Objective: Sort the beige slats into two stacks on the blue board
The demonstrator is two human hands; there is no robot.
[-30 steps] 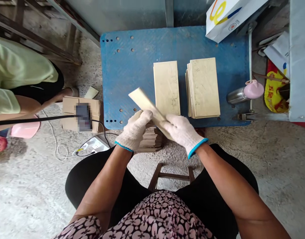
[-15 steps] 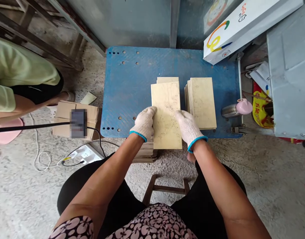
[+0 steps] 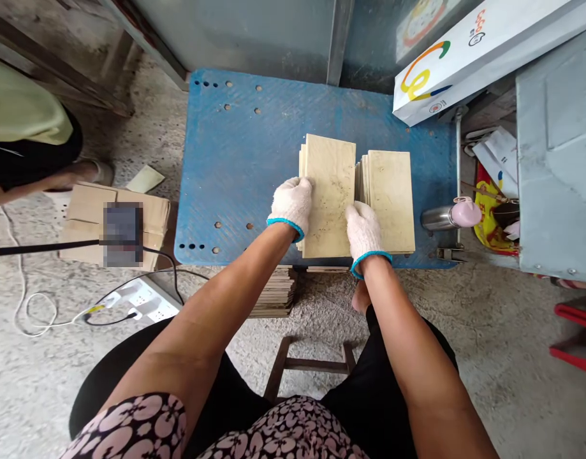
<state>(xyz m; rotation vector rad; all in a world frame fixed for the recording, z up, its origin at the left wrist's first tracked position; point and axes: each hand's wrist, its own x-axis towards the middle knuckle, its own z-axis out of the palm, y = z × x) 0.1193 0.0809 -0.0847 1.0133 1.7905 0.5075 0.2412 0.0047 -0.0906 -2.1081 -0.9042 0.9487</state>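
A person seated in front of me at a blue surface [image 3: 235, 166] wears white knitted gloves with blue cuffs. The left hand [image 3: 291, 203] is curled closed on the left long edge of a pale, flat board [image 3: 329, 191]; the right hand [image 3: 364, 229] is closed on its opposite edge, some fingers hidden. Gripping both sides probably keeps the board level and lets its angle be steered. The board lies over a left stack [image 3: 302, 166], slightly askew, so lower boards peek out along its left side; whether it rests fully on them, I cannot tell. Close to its right is a right stack [image 3: 391, 204], its leftward boards staggered. Both stand by the surface's near edge, seemingly for easy reach, the narrow gap leaving room for fingers. A pink-capped flask [image 3: 439, 218] lies near the right edge, and a white paper bag [image 3: 436, 76] occupies the far right corner, both apart from the stacks.
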